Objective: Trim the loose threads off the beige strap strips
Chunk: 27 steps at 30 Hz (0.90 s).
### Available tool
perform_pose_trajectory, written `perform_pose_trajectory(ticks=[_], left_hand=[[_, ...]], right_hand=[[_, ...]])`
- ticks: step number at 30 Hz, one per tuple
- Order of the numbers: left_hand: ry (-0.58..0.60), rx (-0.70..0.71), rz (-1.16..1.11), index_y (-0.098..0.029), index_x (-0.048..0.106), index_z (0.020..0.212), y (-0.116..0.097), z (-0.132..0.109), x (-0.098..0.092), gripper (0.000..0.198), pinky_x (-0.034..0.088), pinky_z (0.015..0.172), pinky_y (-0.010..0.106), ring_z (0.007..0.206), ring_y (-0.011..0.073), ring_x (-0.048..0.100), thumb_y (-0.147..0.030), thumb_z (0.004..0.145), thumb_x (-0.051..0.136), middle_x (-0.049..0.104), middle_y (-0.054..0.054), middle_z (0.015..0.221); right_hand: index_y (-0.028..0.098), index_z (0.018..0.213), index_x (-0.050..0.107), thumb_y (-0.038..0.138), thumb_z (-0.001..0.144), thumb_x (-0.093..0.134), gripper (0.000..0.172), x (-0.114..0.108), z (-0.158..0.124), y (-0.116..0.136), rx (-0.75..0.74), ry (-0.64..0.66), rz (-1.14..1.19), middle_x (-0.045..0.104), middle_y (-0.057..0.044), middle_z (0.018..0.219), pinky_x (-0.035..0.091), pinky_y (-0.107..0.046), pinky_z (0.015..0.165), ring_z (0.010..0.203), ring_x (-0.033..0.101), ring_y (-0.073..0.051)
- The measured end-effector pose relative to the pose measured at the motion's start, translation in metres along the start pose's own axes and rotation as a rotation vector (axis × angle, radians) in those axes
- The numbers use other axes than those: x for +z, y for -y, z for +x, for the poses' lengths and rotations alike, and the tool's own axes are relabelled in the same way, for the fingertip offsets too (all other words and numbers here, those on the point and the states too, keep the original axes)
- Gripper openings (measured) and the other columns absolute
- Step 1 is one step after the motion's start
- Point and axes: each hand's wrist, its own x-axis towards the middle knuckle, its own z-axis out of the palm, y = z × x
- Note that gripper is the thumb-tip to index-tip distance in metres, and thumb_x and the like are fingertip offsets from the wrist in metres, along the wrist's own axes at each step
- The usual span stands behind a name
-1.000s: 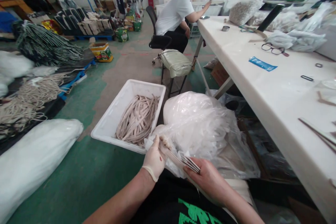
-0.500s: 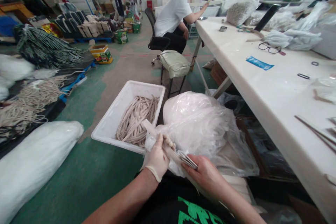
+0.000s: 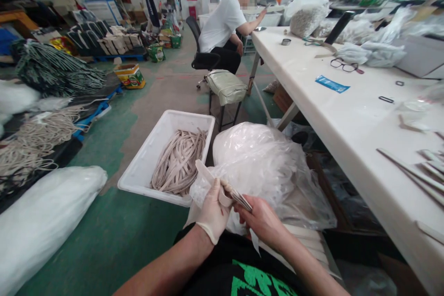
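White, smooth-topped long table (image 3: 360, 122) flanks the workshop's patchy green floor (image 3: 90, 226); cream-gloved left hand (image 3: 214, 210) and bare right hand (image 3: 262, 219), fingers curled closed, grip flat off-white straps (image 3: 205, 170).

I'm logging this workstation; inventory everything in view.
Tub: one, white, ahead
Loose straps: many, beige, inside tub
Plastic bag: one, translucent, right of tub
Table: one, white, right
Eyeglasses: one, dark, on table
Packet: one, blue, on table
Stool: one, dark, beyond tub
Package: one, greenish, on stool
Seated person: one, white shirt, by table
Sack: one, white, lower left
Cord piles: several, green, beige, left
Background goods: many, mixed, rear
Held straps: several, beige, between hands
Left hand: one, white glove, holding straps
Right hand: one, bare, holding straps
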Motion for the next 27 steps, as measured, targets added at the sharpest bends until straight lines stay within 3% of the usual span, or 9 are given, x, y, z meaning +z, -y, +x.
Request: perform_pose_trajectory(ticks=[5,11,20,23,27], left_hand=[[0.092,0.204,0.022,-0.014,0.061,0.075,-0.010,0.009,0.001,0.019,0.051,0.061,0.021,0.058,0.0096,0.057,-0.028,0.086,0.066,0.059,-0.001,0.066],[0.075,0.043,0.062,-0.012,0.063,0.082,0.004,0.003,-0.010,0.022,0.053,0.067,0.025,0.070,0.0146,0.064,-0.033,0.084,0.068,0.066,0.005,0.076],[0.090,0.046,-0.006,-0.013,0.062,0.079,0.008,0.000,-0.008,0.017,0.055,0.073,0.026,0.070,0.0140,0.065,-0.026,0.089,0.061,0.066,0.004,0.075],[0.093,0.038,-0.011,-0.012,0.064,0.079,0.014,-0.002,-0.005,0.018,0.055,0.076,0.027,0.073,0.0150,0.066,-0.027,0.089,0.061,0.068,0.005,0.077],[0.099,0.029,-0.039,-0.012,0.063,0.077,0.002,0.002,0.000,0.024,0.055,0.070,0.025,0.066,0.0135,0.065,-0.025,0.094,0.052,0.066,0.004,0.072]], right_hand=[[0.019,0.077,0.054,0.047,0.093,0.045,0.033,0.003,0.000,-0.004,0.018,0.068,0.239,0.062,0.001,0.061,0.039,-0.020,0.043,0.049,0.057,-0.013],[0.019,0.070,0.051,0.045,0.091,0.046,0.033,0.011,0.009,-0.007,0.086,0.010,0.229,0.057,0.002,0.053,0.037,-0.019,0.040,0.042,0.051,-0.011],[0.020,0.066,0.050,0.039,0.090,0.044,0.031,-0.006,-0.002,0.005,0.021,-0.039,-0.024,0.059,0.001,0.053,0.035,-0.020,0.044,0.045,0.054,-0.013],[0.019,0.068,0.053,0.038,0.090,0.045,0.030,-0.002,0.006,0.007,0.031,-0.057,-0.007,0.060,0.000,0.054,0.037,-0.021,0.046,0.046,0.056,-0.013],[0.019,0.072,0.054,0.041,0.093,0.041,0.033,0.002,0.013,0.005,0.031,-0.040,0.093,0.060,0.001,0.055,0.040,-0.020,0.045,0.047,0.057,-0.013]])
